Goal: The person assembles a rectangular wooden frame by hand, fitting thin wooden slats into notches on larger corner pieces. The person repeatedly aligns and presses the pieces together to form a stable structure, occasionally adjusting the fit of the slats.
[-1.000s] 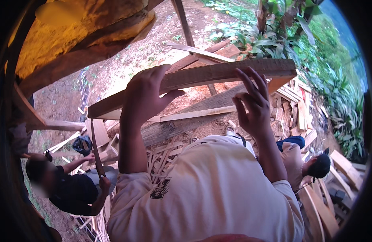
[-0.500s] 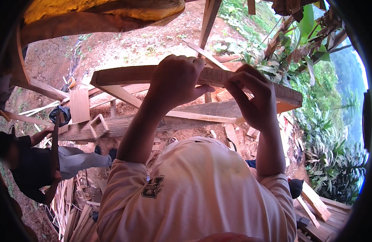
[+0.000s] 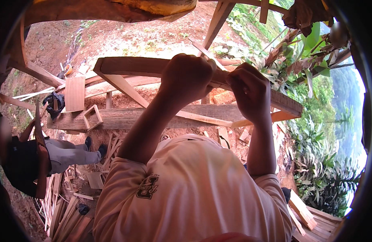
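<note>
A long wooden beam (image 3: 133, 66) runs across in front of me at chest height or above, sloping down toward the right. My left hand (image 3: 189, 78) is closed over its middle, with the knuckles on top. Just right of it, my right hand (image 3: 250, 92) is held against the beam with its fingers curled and pressed together. Whatever lies between those fingers is hidden. Thinner wooden pieces, among them a slanting strut (image 3: 123, 89), show beneath the beam.
At the left a person in dark clothes (image 3: 22, 163) holds a long narrow piece (image 3: 39, 129). A thick plank (image 3: 125, 118) lies beyond me, bearing a small wooden frame (image 3: 92, 117). Wood strips (image 3: 61, 213) are heaped lower left; boards (image 3: 302, 209) lie lower right. Plants (image 3: 323, 169) grow at the right.
My left hand has shifted right, closer to my right hand. The right hand's fingers have closed in from a looser pinch. At the left, the other person's arms and held piece have moved.
</note>
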{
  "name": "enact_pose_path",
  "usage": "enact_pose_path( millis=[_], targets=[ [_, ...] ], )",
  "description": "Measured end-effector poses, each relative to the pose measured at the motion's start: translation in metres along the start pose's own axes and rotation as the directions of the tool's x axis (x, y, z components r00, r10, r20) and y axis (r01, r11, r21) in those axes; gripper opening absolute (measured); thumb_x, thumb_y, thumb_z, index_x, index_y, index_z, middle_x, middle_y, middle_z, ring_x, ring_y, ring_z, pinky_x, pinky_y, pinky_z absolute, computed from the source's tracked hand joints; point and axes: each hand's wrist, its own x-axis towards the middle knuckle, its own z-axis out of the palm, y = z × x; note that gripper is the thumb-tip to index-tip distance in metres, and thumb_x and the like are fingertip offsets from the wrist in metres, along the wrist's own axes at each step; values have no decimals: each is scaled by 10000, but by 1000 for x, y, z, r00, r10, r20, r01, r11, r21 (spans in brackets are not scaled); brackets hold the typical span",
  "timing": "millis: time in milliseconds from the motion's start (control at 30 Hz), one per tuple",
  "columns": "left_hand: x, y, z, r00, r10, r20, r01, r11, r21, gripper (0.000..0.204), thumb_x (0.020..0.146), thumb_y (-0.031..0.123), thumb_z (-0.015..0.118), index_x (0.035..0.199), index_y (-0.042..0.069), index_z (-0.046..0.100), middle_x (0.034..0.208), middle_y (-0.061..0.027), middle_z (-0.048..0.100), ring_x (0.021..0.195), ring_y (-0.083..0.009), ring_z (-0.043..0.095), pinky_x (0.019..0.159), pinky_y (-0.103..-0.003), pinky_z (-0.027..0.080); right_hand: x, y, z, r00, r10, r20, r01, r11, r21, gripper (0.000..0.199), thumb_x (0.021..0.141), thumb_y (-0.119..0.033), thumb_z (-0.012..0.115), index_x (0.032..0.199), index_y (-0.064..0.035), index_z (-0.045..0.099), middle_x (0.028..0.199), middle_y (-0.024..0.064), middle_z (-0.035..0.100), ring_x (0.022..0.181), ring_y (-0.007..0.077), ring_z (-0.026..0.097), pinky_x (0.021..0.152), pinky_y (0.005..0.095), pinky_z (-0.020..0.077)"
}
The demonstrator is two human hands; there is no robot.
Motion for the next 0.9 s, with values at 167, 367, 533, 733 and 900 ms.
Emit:
enact_pose_path(
  millis=[167,367,533,733,900],
  targets=[
    [1,0,-4,1000,7,-24,-7,1000,-30,292,749,289,868,861,61,723,781,-123,738,742,-313,761,704,-433,617,-1,3,2,998,-47,-37,47,999,-11,31,892,33,740,910,30,715,796,113,639,657,238,636,597,353,501],
    [3,-1,-2,999,-7,-34,6,999,-36,243,735,238,850,864,75,726,799,-112,744,760,-301,764,724,-429,616,0,4,5,997,-53,-61,53,999,-6,44,902,33,736,887,29,695,784,96,617,647,186,589,588,321,462],
    [5,-1,-5,1000,-19,-11,18,998,-62,215,743,224,835,868,83,732,807,-101,750,786,-274,769,749,-424,611,3,2,3,997,-73,-9,73,997,-36,55,870,62,733,910,35,706,790,128,636,666,277,633,604,372,505],
    [1,-2,3,999,8,-49,-10,999,-32,299,771,285,841,925,78,691,774,-93,725,746,-282,753,708,-438,588,-4,6,5,982,-188,-15,188,981,-49,104,836,78,761,896,22,697,773,129,638,671,288,633,611,387,508],
    [-2,1,-1,998,12,-55,-14,999,-44,221,763,235,834,868,85,710,795,-92,739,782,-271,763,722,-419,599,-4,7,-5,980,-188,70,189,982,-7,110,827,75,773,892,17,707,793,133,665,682,281,656,614,376,517]
  ],
)
